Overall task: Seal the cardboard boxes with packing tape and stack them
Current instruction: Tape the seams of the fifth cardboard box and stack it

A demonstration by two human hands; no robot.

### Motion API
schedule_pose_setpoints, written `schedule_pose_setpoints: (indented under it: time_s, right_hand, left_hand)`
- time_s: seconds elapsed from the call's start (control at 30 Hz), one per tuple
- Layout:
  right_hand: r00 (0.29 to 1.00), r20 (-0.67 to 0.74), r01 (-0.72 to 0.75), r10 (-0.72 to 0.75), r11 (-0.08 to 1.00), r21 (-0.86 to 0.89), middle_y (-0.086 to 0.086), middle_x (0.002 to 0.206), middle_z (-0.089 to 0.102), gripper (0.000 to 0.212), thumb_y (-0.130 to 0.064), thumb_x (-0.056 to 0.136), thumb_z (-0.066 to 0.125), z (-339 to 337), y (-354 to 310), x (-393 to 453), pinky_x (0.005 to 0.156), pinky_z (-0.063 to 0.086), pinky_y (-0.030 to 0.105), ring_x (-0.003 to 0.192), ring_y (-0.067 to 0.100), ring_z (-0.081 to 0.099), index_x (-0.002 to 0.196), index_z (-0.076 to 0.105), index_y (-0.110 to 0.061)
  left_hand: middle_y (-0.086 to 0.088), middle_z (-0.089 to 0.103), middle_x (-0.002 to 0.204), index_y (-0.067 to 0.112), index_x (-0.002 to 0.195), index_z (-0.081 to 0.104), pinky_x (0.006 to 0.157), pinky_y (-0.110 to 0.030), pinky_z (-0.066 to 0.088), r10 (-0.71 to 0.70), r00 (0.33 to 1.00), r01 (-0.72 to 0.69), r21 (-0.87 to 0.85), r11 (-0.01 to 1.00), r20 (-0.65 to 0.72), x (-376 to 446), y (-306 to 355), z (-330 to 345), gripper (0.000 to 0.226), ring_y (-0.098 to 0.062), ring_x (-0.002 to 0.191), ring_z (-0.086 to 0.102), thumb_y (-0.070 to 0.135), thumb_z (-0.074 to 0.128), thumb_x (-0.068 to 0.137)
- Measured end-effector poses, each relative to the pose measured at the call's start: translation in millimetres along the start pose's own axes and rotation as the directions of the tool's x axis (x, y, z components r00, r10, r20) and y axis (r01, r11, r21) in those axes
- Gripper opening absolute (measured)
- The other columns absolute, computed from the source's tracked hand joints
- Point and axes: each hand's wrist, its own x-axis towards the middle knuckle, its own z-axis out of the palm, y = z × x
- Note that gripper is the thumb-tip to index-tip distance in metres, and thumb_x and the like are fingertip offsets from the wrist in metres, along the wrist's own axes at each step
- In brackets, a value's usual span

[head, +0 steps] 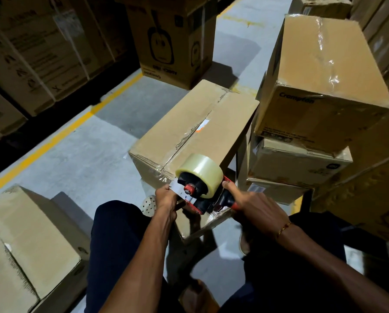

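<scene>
Tape dispenser (pixel 200 188) on the box's (pixel 189 132) near end — stacked boxes (pixel 320 86) right.

"Crompton" is showing in dark letters on the near side face of the top stacked box (pixel 320 86), up and to the right of the right-hand grip (pixel 254 208). The same brand is reading upside down along the bottom of the printed carton (pixel 173 41) standing far beyond. Other print is staying too blurred to read.
</scene>
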Motion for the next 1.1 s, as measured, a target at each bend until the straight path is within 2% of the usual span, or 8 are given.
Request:
schedule_pose_setpoints:
  time_s: [0.27,0.37,0.47,0.63,0.8,0.9,1.0,1.1]
  right_hand:
    - [0.975,-0.208,0.094,-0.075,0.992,0.082,-0.005,0.067,0.037,0.073,-0.005,0.088,0.068,2.2,-12.5,16.6,0.045,0.038,0.033,0.052,0.016,0.038,0.150,0.032,-0.013]
    - [0.964,-0.247,0.120,-0.102,0.991,0.057,0.006,0.069,0.053,0.070,-0.009,0.094,0.063,4.1,-10.7,23.9,0.051,0.051,0.046,0.055,0.028,0.053,0.153,0.026,-0.014]
    - [0.967,-0.233,0.114,-0.100,0.993,0.045,0.009,0.073,0.056,0.073,-0.010,0.094,0.059,5.9,-4.3,25.1,0.056,0.052,0.053,0.062,0.035,0.056,0.153,0.018,-0.018]
    - [0.992,-0.097,0.094,-0.084,0.990,0.104,-0.007,0.070,0.045,0.074,-0.004,0.097,0.056,2.8,3.0,18.1,0.060,0.056,0.038,0.060,0.020,0.057,0.156,0.013,-0.020]
    - [0.997,-0.062,0.059,-0.050,0.988,0.140,-0.001,0.077,0.053,0.075,-0.007,0.100,0.052,5.0,2.3,20.0,0.064,0.055,0.038,0.064,0.021,0.057,0.156,0.006,-0.024]
    - [0.996,-0.074,0.063,-0.054,0.990,0.125,0.005,0.079,0.055,0.072,-0.007,0.098,0.051,3.6,0.7,21.2,0.066,0.054,0.044,0.066,0.026,0.056,0.155,0.009,-0.023]
    - [0.993,-0.093,0.077,-0.067,0.990,0.116,0.005,0.075,0.054,0.073,-0.006,0.096,0.054,4.1,1.4,20.9,0.063,0.053,0.045,0.063,0.028,0.055,0.155,0.013,-0.021]
    - [0.991,-0.102,0.093,-0.081,0.989,0.119,0.004,0.074,0.053,0.074,-0.006,0.096,0.054,5.0,0.5,20.0,0.062,0.053,0.043,0.062,0.027,0.055,0.156,0.014,-0.019]
  left_hand:
    - [-0.016,0.062,0.081,0.011,0.079,0.060,0.064,-0.037,0.055,0.005,0.999,-0.011,-0.124,0.992,-0.052,7.3,28.0,5.6,0.014,-0.028,0.064,0.057,0.009,0.058,0.094]
    - [-0.016,0.062,0.079,0.010,0.076,0.057,0.078,-0.050,0.057,0.004,0.998,-0.010,-0.108,0.994,-0.058,14.8,32.8,5.2,0.019,-0.031,0.074,0.059,0.007,0.059,0.094]
    - [-0.016,0.064,0.085,0.010,0.077,0.056,0.085,-0.056,0.056,-0.003,0.999,0.001,-0.069,0.998,-0.035,16.0,34.3,5.3,0.016,-0.031,0.080,0.058,0.009,0.065,0.091]
    - [-0.018,0.062,0.087,0.015,0.071,0.046,0.063,-0.047,0.059,0.015,0.998,-0.016,-0.012,1.000,-0.066,26.0,32.6,1.9,0.031,-0.030,0.075,0.057,-0.004,0.058,0.092]
    - [-0.018,0.062,0.087,0.012,0.073,0.049,0.074,-0.049,0.057,-0.008,1.000,0.008,-0.001,1.000,-0.023,21.3,32.6,1.1,0.027,-0.027,0.067,0.056,-0.003,0.059,0.093]
    - [-0.017,0.066,0.088,0.006,0.094,0.060,0.062,-0.041,0.057,-0.046,0.998,0.044,0.039,0.998,0.042,20.8,32.6,-4.7,0.003,-0.028,0.068,0.061,0.006,0.062,0.095]
    - [-0.013,0.064,0.083,0.004,0.102,0.058,0.068,-0.045,0.062,-0.094,0.995,0.093,0.024,0.995,0.032,26.7,31.3,-19.8,0.037,-0.027,0.068,0.064,0.038,0.072,0.092]
    - [-0.008,0.061,0.075,0.011,0.088,0.054,0.062,-0.036,0.054,0.152,0.971,-0.134,0.108,0.985,-0.186,29.3,32.0,-39.1,0.041,-0.023,0.064,0.058,0.050,0.065,0.094]
